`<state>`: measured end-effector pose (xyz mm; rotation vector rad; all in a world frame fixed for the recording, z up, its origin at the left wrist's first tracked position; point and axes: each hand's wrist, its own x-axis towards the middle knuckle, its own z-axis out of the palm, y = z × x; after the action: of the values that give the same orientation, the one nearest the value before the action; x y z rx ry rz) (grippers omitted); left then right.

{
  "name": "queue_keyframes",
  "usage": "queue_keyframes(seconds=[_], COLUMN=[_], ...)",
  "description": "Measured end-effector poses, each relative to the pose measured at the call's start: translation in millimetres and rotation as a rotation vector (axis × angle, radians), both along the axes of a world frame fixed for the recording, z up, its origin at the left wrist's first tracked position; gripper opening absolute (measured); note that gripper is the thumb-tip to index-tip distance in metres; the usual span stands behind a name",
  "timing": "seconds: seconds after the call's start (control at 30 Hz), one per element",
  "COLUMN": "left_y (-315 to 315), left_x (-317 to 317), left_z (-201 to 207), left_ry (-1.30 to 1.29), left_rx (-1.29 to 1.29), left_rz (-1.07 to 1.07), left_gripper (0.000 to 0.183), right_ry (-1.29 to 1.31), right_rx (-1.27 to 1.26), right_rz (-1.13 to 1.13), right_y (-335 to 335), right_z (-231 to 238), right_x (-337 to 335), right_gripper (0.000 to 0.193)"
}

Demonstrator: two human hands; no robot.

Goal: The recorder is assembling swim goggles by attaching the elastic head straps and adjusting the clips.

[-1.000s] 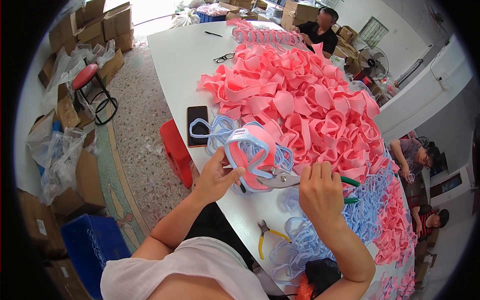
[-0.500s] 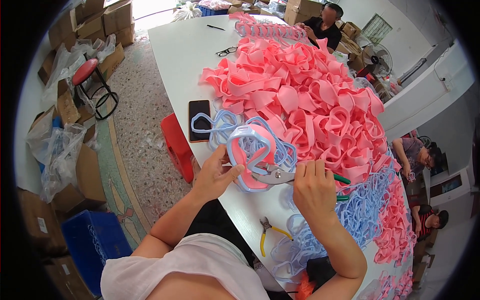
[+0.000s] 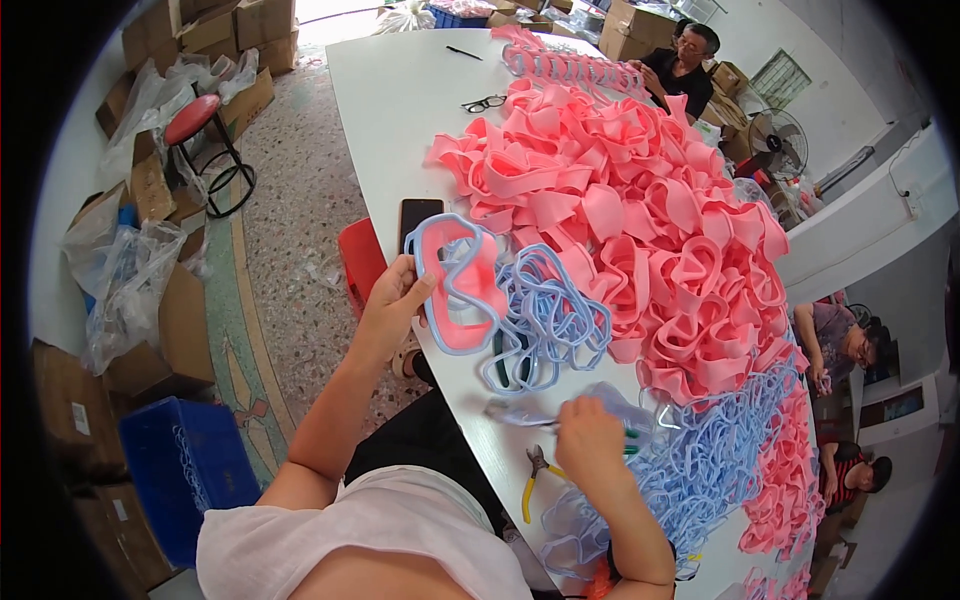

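Observation:
My left hand [image 3: 393,298] grips a goggle-shaped piece, a light blue frame lined with pink foam [image 3: 484,275], by its left edge, tilted above the table. Beside it lies a loose heap of light blue frames [image 3: 560,320], with dark green strips partly under it. My right hand [image 3: 592,440] is low over the table, closed around green-handled pliers [image 3: 630,437]; their metal jaws are smeared by motion. Clear plastic pieces lie under and around that hand. Closer to me are yellow-handled cutters [image 3: 531,488], lying on the white table [image 3: 375,110].
A large heap of pink foam strips [image 3: 600,210] covers the table's middle, and a tangle of blue frames [image 3: 700,430] lies to the right. A phone [image 3: 421,214] and eyeglasses [image 3: 484,104] lie farther off. A red stool [image 3: 360,262] and a blue bin [image 3: 190,480] stand left. Several people sit around.
My left hand has lifted the goggle piece up and left, away from the pliers. My right hand has lowered the pliers toward the table, nearer me. The view has shifted slightly.

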<state>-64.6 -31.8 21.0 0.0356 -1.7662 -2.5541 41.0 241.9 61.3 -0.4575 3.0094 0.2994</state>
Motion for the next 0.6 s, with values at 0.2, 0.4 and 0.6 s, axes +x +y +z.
queue_keyframes(seconds=[0.2,0.4,0.6], left_y=[15,29,35], left_x=[23,31,37], left_z=[28,43,49], left_ry=[0.132,0.859,1.035], left_rx=[-0.529,-0.921,-0.929], left_rz=[-0.004,0.298,0.274], left_gripper=[0.018,0.024,0.038], right_ry=[-0.141,-0.217,-0.091], right_rx=[-0.192,-0.359,-0.996], right_rz=[0.023,-0.029,-0.031], right_y=[-19,-16,-28], right_z=[-75,-74,-38], right_x=[6,4,-18], right_gripper=[0.024,0.038,0.037])
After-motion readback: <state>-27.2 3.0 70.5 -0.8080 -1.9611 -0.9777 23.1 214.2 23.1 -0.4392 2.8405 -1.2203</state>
